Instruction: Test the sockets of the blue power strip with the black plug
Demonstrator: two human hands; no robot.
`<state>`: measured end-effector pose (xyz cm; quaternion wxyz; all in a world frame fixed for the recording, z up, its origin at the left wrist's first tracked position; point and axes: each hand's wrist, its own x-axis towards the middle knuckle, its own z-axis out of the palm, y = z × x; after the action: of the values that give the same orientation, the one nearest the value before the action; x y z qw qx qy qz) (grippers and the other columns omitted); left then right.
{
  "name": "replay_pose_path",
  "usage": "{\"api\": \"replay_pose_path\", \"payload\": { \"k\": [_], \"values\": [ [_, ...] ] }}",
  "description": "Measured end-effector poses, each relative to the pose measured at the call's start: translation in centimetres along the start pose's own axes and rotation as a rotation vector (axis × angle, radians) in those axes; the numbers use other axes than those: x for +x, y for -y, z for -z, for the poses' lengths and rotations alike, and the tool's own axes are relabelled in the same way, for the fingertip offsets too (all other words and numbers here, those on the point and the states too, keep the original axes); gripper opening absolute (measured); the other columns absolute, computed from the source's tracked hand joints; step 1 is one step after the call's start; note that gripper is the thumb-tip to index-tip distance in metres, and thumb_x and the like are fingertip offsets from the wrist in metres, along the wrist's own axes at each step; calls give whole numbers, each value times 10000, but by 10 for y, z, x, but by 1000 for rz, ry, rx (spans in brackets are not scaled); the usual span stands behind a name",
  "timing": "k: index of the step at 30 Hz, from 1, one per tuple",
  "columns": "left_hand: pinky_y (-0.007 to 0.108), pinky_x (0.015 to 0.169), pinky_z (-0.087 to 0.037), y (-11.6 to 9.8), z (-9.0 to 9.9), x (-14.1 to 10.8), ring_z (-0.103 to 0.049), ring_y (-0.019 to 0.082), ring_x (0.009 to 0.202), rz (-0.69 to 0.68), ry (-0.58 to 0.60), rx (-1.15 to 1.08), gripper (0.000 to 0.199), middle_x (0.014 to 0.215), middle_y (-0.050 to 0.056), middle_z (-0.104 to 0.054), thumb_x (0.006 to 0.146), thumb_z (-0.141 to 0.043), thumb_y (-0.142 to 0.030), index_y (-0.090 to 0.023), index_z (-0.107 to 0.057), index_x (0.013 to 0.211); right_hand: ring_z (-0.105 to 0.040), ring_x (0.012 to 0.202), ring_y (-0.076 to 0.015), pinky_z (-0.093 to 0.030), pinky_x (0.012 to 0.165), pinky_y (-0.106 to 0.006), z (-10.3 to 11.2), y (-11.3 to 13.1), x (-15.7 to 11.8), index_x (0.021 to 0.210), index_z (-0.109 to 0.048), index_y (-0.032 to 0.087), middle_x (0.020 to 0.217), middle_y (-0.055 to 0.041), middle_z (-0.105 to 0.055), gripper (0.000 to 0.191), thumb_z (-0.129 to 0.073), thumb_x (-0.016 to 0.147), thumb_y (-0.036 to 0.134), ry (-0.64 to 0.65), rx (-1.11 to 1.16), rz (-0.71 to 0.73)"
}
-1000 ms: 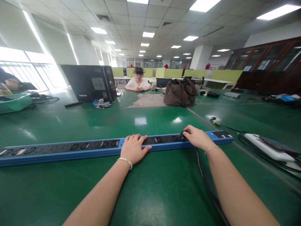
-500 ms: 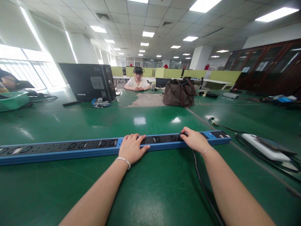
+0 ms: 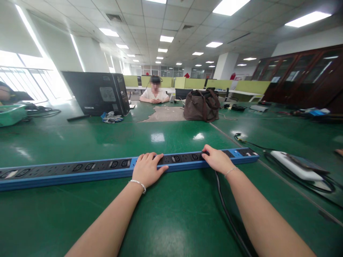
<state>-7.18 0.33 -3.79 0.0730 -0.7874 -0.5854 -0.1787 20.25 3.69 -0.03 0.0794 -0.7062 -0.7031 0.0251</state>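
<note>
A long blue power strip (image 3: pixel 66 177) with black sockets lies across the green table. My left hand (image 3: pixel 147 167) spans the strip, fingers over its top and far side and thumb by the near edge, gripping it. Farther right along the strip, my right hand (image 3: pixel 217 159) pinches a black plug (image 3: pixel 205 153) at a socket. Most of the plug is hidden by the fingers, and how deep it sits I cannot tell. From below that hand a black cable (image 3: pixel 226 205) runs down the table toward me.
A black computer case (image 3: pixel 98 93) and gloves (image 3: pixel 112 117) stand back left, with a green basket (image 3: pixel 12 116) beyond. A brown bag (image 3: pixel 200 105) sits behind the strip. A white device (image 3: pixel 294 166) with cables lies right. A person (image 3: pixel 154 93) sits across the table.
The whole view has shifted slightly, so things appear a little farther left. Both hands keep their places on the strip and plug. A bit of skin now shows at the right edge.
</note>
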Motion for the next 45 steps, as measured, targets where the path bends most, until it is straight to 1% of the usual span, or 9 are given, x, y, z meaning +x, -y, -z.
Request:
{"api": "replay_pose_path", "payload": {
  "k": [4,7,17,23,25,30,34,39,45],
  "values": [
    [399,953,-300,1,-1,0,-484,237,1057,-2,-9,5,508,1134,58,-569,813,-374,-574,-283,-517,1204,-595,721,-217,-341,577,-287,0,6,-1,965,-554,253,803,-62,-655,263,-351,826,348,6,-58,-56],
    [397,951,-301,1,-1,0,-483,236,1058,-8,-11,4,510,1131,57,-570,814,-367,-578,-283,-514,1204,-594,729,-226,-348,586,-294,-3,5,-3,961,-546,255,798,-59,-652,262,-347,824,358,-20,-29,-38],
    [414,952,-313,3,-5,3,-498,243,1067,-26,-36,-12,531,1130,58,-583,791,-393,-608,-259,-538,1164,-590,722,-165,-395,651,-255,-16,-6,-6,916,-593,261,783,-2,-654,235,-481,744,376,-168,373,-78],
    [436,997,-296,-1,-7,4,-504,229,1090,-57,-32,-32,489,1162,70,-575,807,-423,-546,-213,-537,1145,-558,516,-135,-392,553,-235,-13,-3,-8,971,-616,234,511,36,-576,298,-498,725,352,-98,497,-135],
    [441,996,-301,-1,-7,4,-503,228,1093,-76,-45,-28,475,1169,70,-574,817,-413,-534,-212,-528,1147,-548,505,-132,-392,546,-240,-14,-5,-6,972,-626,227,539,26,-589,308,-507,717,353,-110,493,-129],
    [443,984,-316,0,-8,3,-510,229,1084,-85,-48,-23,480,1156,68,-584,823,-395,-546,-216,-522,1147,-578,645,-149,-415,620,-258,-19,-10,-1,933,-649,215,708,-18,-647,291,-541,699,348,-159,464,-82],
    [441,981,-315,1,-9,4,-515,235,1077,-79,-43,-15,506,1157,73,-582,813,-400,-565,-206,-527,1146,-556,555,-132,-420,579,-248,-20,-10,-2,968,-641,193,600,0,-613,311,-545,707,331,-147,507,-81],
    [434,977,-314,1,-9,4,-513,233,1069,-77,-36,-14,508,1149,72,-585,804,-421,-568,-205,-526,1144,-494,389,-105,-384,447,-214,-17,-5,-5,1075,-596,165,456,36,-549,381,-532,720,289,-55,656,-144],
    [427,981,-304,0,-10,4,-506,231,1074,-72,-56,-4,507,1143,73,-584,809,-413,-565,-208,-521,1152,-497,426,-106,-383,482,-222,-21,-9,-3,1015,-631,167,451,41,-529,345,-551,706,299,-130,616,-118]
  ]
}}
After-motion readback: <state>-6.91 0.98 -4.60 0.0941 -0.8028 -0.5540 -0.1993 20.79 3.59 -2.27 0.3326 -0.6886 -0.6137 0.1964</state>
